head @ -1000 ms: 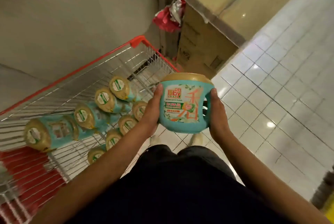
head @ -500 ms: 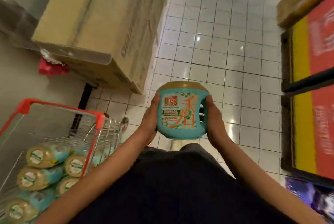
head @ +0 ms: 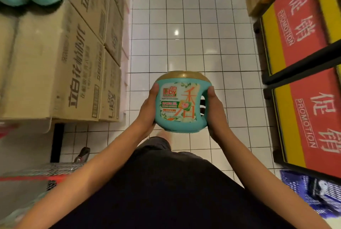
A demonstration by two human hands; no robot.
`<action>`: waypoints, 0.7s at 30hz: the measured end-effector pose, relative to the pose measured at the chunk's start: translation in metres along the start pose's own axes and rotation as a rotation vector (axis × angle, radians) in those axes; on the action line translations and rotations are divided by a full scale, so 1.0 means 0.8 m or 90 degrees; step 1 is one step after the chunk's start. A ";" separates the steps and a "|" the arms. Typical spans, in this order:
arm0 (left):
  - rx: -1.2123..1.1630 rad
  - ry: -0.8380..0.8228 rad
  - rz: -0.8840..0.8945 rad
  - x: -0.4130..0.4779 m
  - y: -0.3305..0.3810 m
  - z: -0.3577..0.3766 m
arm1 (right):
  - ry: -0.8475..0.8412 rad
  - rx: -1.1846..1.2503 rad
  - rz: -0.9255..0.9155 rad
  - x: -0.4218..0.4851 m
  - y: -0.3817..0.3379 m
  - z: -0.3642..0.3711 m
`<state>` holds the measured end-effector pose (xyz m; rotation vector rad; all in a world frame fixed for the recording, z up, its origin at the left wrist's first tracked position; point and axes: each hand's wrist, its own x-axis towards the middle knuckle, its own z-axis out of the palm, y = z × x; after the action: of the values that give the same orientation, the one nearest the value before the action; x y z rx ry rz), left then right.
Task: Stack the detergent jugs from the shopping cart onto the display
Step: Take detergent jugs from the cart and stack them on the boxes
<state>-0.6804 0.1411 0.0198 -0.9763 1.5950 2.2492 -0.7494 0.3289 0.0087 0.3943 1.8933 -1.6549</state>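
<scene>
item: squat teal plastic detergent jug (head: 180,106), gold lid, upright, near centre | hold: left hand (head: 147,110) and right hand (head: 215,114) clasp opposite sides | handling: likely heavy, rigid, slick; support underside or right-side handle

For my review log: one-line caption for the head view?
The left hand and right hand hold a teal detergent jug upright above the tiled floor.

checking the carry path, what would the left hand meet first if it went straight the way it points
Nothing visible: the left hand, gripping the detergent jug, points down the aisle over tiled floor. The cardboard boxes stand off to its left, though depth is unclear.
</scene>
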 end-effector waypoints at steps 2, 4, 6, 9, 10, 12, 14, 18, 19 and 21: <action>-0.007 0.000 0.010 0.040 0.032 0.004 | 0.005 0.000 -0.016 0.040 -0.031 0.003; -0.008 -0.006 0.013 0.082 0.068 0.006 | 0.004 0.002 -0.024 0.080 -0.067 0.009; -0.012 -0.019 0.016 0.119 0.100 0.007 | 0.006 0.002 -0.024 0.114 -0.103 0.016; -0.025 -0.018 0.025 0.173 0.154 0.004 | -0.002 0.003 -0.038 0.170 -0.162 0.031; -0.025 -0.015 0.030 0.189 0.171 0.002 | -0.010 -0.006 -0.040 0.189 -0.181 0.038; -0.033 -0.002 0.045 0.220 0.201 -0.007 | -0.030 -0.025 -0.051 0.224 -0.216 0.055; -0.053 0.024 0.058 0.250 0.226 -0.019 | -0.058 -0.042 -0.060 0.262 -0.249 0.075; -0.087 0.088 0.098 0.302 0.265 -0.052 | -0.147 -0.113 -0.062 0.337 -0.306 0.129; -0.107 0.111 0.106 0.312 0.274 -0.062 | -0.176 -0.132 -0.065 0.355 -0.320 0.145; -0.162 0.168 0.114 0.327 0.289 -0.083 | -0.242 -0.175 -0.080 0.389 -0.346 0.182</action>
<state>-0.9737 -0.0591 0.0185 -1.2887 1.5776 2.5862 -1.1189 0.0882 0.0341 -0.1440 1.8431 -1.3980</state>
